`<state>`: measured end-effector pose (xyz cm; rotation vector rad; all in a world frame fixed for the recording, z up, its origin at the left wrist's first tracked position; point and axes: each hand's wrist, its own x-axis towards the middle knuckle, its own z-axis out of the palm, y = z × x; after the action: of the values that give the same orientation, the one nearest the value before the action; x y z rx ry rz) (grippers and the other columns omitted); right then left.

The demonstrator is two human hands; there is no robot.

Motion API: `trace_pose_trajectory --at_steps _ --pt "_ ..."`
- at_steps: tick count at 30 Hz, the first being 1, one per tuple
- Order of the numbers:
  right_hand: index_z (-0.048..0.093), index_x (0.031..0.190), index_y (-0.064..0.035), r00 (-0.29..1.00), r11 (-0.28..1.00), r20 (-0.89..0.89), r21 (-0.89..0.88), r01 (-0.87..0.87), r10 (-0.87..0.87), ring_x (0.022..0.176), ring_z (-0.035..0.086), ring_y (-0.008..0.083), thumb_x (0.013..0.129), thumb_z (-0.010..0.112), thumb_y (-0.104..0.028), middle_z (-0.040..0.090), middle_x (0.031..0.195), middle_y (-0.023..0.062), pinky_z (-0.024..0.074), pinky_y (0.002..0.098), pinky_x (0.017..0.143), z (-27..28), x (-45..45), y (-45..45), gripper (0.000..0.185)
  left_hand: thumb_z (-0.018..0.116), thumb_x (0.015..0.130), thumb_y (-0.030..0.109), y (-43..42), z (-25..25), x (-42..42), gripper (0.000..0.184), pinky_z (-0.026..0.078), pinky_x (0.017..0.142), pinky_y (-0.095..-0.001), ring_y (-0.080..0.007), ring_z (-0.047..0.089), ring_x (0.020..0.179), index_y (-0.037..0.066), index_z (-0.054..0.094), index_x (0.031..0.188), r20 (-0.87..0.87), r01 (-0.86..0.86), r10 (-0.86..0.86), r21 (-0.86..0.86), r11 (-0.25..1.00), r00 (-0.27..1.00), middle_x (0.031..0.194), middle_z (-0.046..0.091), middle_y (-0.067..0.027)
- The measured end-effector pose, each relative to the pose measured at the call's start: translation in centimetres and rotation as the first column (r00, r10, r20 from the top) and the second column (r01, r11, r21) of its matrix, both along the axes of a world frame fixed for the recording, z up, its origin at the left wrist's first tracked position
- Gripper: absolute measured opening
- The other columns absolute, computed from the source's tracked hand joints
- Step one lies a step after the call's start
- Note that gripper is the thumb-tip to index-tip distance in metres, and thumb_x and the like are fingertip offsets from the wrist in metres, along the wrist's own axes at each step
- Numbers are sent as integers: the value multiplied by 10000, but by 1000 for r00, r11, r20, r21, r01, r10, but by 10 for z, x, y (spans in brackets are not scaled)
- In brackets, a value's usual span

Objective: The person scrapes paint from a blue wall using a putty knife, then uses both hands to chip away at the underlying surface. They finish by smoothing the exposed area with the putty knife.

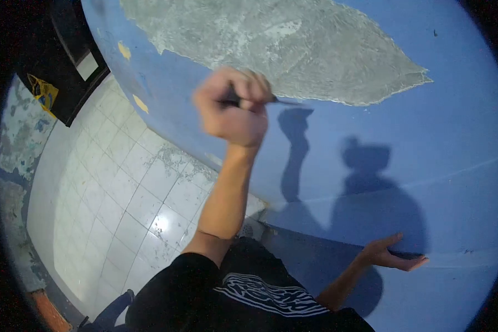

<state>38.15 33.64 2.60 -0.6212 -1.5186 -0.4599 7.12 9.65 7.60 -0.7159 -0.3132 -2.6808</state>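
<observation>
My left hand (235, 105) is raised in front of the blue wall (359, 216), its fingers closed round a dark-handled, thin-bladed tool (285, 102). Motion blurs the hand, and the exact kind of tool does not show. The blade points right, close to the lower edge of a large bare grey plaster patch (315, 50) where the paint is gone. Lower right, my right hand (392, 254) is open beside the wall, thumb and fingers apart. A dark area lies between them, seemingly shadow; whether this hand touches the wall I cannot tell.
White floor tiles (133, 182) with grey stains run along the wall's foot at left. A yellow bag (43, 94) hangs by a dark doorway. Small chipped spots (140, 104) mark the wall. An orange-brown object (50, 310) is at lower left. My shadow falls on the wall.
</observation>
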Motion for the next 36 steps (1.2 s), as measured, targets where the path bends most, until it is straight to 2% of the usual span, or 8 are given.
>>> trace_pose_trajectory --at_steps 3,5,12,14,15,21,24,36 --pt "209 1416 47 999 999 -4 -27 -35 34 1295 343 408 873 674 -325 271 1401 263 326 542 1041 0 1 0 806 360 882 232 -19 27 -3 357 310 380 -307 -167 343 395 58 414 576 -198 103 -87 69 992 976 467 368 -44" --pt "202 1418 46 999 998 -19 -41 -37 36 1297 340 409 873 676 -328 270 1402 261 328 542 1040 -6 4 4 814 371 871 200 9 22 -7 354 319 382 -308 -175 364 397 50 412 553 -130 -402 389 -95 910 912 476 365 -49" --pt "196 1416 50 999 998 -34 -51 -40 38 1292 343 403 861 693 -346 278 1391 267 323 540 1045 -4 3 4 844 345 910 391 -22 39 2 391 222 407 -292 -130 259 431 98 387 655 -370 21 -28 -23 1000 929 511 336 -43" --pt "199 1415 49 997 997 -48 -46 -67 65 1294 341 401 859 694 -354 277 1390 268 321 541 1047 -6 4 7 846 384 904 396 8 39 -5 397 239 411 -303 -141 283 435 93 376 646 -308 -556 499 -133 820 810 524 338 -39" --pt "202 1414 48 993 994 -64 -41 -101 99 1295 339 399 856 695 -361 276 1389 269 320 542 1048 -7 3 9 849 387 893 379 26 34 5 403 252 414 -318 -157 301 437 71 377 634 -94 -410 412 -432 804 906 528 343 -36" --pt "251 1402 40 999 1000 -28 -15 -20 20 1306 314 415 850 698 -376 283 1381 271 303 556 1048 -4 4 6 823 396 799 8 -16 54 8 209 369 386 -292 -162 408 422 2 410 590 -314 78 -35 124 989 949 536 420 -85" --pt "275 1395 42 1000 1000 -19 -4 -14 14 1317 300 424 850 697 -371 289 1388 269 297 562 1046 -2 2 3 803 395 812 0 27 34 -5 219 365 380 -274 -158 406 411 -3 414 594 -178 -479 459 -90 873 870 537 427 -83" --pt "277 1403 37 1000 999 -9 25 -27 27 1321 295 435 876 667 -372 283 1400 280 305 561 1042 2 1 1 773 353 895 129 36 42 10 315 313 358 -267 -134 357 389 18 389 602 -173 -219 196 -120 968 965 507 367 -65"
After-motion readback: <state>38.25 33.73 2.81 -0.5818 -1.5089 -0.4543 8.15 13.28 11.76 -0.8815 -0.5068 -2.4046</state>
